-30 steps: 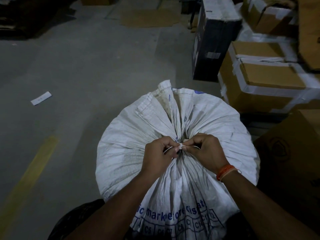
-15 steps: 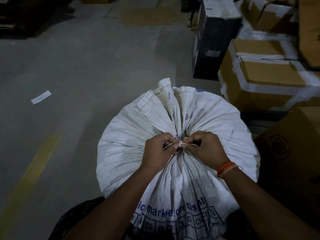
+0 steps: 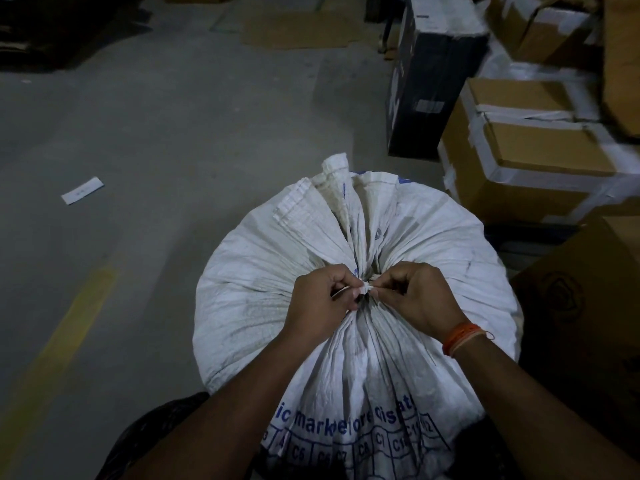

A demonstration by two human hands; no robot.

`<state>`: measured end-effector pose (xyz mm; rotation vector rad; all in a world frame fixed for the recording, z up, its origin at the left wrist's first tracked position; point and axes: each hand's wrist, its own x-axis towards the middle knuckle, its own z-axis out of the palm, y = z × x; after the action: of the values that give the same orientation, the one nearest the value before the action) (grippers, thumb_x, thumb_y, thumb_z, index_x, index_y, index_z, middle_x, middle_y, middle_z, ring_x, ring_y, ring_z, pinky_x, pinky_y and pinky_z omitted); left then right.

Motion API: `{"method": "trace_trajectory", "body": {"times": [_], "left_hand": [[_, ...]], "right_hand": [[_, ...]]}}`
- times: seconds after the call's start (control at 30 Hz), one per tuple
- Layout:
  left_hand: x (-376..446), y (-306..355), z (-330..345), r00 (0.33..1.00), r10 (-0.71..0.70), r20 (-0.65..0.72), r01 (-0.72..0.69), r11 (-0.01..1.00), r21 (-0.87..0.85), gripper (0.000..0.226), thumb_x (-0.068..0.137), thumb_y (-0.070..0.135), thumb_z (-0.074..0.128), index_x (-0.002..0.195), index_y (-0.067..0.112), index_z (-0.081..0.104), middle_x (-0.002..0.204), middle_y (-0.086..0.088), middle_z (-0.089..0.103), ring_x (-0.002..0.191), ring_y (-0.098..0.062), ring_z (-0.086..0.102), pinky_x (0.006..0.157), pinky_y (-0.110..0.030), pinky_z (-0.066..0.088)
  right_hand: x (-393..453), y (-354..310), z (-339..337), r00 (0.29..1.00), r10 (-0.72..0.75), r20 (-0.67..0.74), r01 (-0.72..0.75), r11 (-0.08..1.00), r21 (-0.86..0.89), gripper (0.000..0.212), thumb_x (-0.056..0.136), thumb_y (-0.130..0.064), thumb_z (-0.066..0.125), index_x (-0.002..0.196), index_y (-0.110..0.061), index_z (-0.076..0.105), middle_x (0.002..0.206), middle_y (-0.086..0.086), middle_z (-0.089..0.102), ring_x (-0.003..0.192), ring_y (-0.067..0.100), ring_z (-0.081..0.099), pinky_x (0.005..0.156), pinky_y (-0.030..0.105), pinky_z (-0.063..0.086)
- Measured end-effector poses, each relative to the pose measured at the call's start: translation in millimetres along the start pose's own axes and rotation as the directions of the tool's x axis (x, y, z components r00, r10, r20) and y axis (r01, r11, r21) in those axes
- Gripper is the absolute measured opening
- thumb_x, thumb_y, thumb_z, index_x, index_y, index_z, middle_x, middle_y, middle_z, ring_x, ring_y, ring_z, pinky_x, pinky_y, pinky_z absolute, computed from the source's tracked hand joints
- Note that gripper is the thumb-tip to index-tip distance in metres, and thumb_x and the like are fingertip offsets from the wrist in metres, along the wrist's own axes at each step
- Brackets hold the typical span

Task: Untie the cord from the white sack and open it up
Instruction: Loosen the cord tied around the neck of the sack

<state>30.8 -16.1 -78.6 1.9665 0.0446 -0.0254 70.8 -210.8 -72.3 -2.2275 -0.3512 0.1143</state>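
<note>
White sack (image 3: 263,271) stays gathered; left hand (image 3: 320,303) and right hand (image 3: 417,299) each pinch cord (image 3: 364,289) to loosen its knot

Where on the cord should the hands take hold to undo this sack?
Probably at the knot itself, on the near side of the cinched neck, from above. The sack pleats into that one point, and the cord lies flush elsewhere. The left hand and right hand already pinch there from opposite sides, thumbs facing.
</note>
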Motion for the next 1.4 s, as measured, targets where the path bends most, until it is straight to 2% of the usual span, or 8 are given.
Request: {"method": "trace_trajectory", "body": {"times": [0.2,0.37,0.5,0.6,0.73,0.93,1.1,1.4], "left_hand": [[-2,1,-1,0.999,0.034,-0.016,-0.034,0.999,0.031,0.008,0.091,0.004,0.074,0.089,0.011,0.078,0.076,-0.001,0.078,0.065,-0.008,0.076,0.066,-0.017,0.058],[-3,0,-1,0.999,0.049,-0.021,-0.048,0.998,0.040,0.009,0.091,0.003,0.073,0.089,0.010,0.078,0.074,-0.002,0.078,0.065,-0.006,0.076,0.066,-0.016,0.057],[-4,0,2,0.998,0.056,-0.022,-0.055,0.998,0.028,0.012,0.091,0.004,0.073,0.086,0.014,0.077,0.074,-0.005,0.077,0.065,-0.011,0.077,0.068,-0.030,0.063],[-4,0,1,0.998,0.058,-0.020,-0.057,0.998,0.035,0.013,0.090,0.003,0.073,0.086,0.015,0.077,0.073,-0.002,0.077,0.065,-0.009,0.076,0.067,-0.025,0.061],[-2,2,-1,0.999,0.035,-0.021,-0.034,0.999,0.037,0.012,0.089,0.005,0.076,0.087,0.017,0.078,0.070,0.007,0.077,0.067,-0.006,0.076,0.072,-0.026,0.061],[-1,2,-2,1.000,-0.002,-0.015,0.002,1.000,-0.005,0.011,0.089,0.004,0.077,0.091,0.014,0.081,0.077,0.001,0.080,0.070,-0.009,0.077,0.072,-0.019,0.060],[0,1,-2,0.999,-0.031,-0.009,0.031,0.999,-0.023,0.010,0.089,0.005,0.077,0.090,0.015,0.080,0.075,0.001,0.080,0.069,-0.008,0.077,0.070,-0.016,0.058],[1,-4,0,1.000,-0.020,0.004,0.020,1.000,-0.021,0.009,0.089,0.001,0.077,0.088,0.010,0.080,0.075,-0.003,0.079,0.068,-0.011,0.078,0.072,-0.023,0.062]], "right_hand": [[-3,2,5,0.999,-0.006,-0.036,0.006,1.000,0.018,0.007,0.076,-0.011,0.086,0.080,-0.015,0.081,0.079,-0.005,0.073,0.083,0.003,0.066,0.068,0.006,0.048],[-4,1,9,0.998,-0.014,-0.056,0.016,0.999,0.038,0.009,0.077,-0.009,0.085,0.080,-0.016,0.081,0.080,-0.006,0.073,0.084,0.003,0.067,0.071,0.010,0.052],[-5,1,10,0.998,-0.023,-0.065,0.025,0.999,0.021,0.010,0.075,-0.009,0.086,0.076,-0.017,0.080,0.077,-0.007,0.072,0.080,0.006,0.067,0.069,0.017,0.054],[-6,0,11,0.998,-0.020,-0.066,0.022,1.000,0.019,0.011,0.075,-0.012,0.087,0.076,-0.021,0.080,0.077,-0.009,0.072,0.077,0.004,0.068,0.070,0.019,0.054],[-5,-2,9,0.998,-0.009,-0.060,0.011,1.000,0.020,0.008,0.076,-0.017,0.087,0.077,-0.022,0.081,0.077,-0.012,0.072,0.077,0.002,0.067,0.069,0.016,0.053],[-5,-3,-5,0.999,-0.031,0.014,0.032,0.999,-0.034,0.011,0.075,-0.014,0.086,0.082,-0.020,0.080,0.070,-0.014,0.070,0.068,-0.002,0.065,0.059,0.004,0.044],[-6,0,-6,0.998,-0.062,-0.010,0.062,0.997,-0.050,0.011,0.075,-0.012,0.086,0.079,-0.019,0.078,0.071,-0.009,0.069,0.074,0.010,0.065,0.060,0.006,0.045],[-6,2,2,0.998,-0.053,-0.034,0.053,0.998,-0.022,0.012,0.076,-0.012,0.086,0.076,-0.020,0.077,0.073,-0.011,0.068,0.067,0.007,0.064,0.062,0.013,0.049]]}}
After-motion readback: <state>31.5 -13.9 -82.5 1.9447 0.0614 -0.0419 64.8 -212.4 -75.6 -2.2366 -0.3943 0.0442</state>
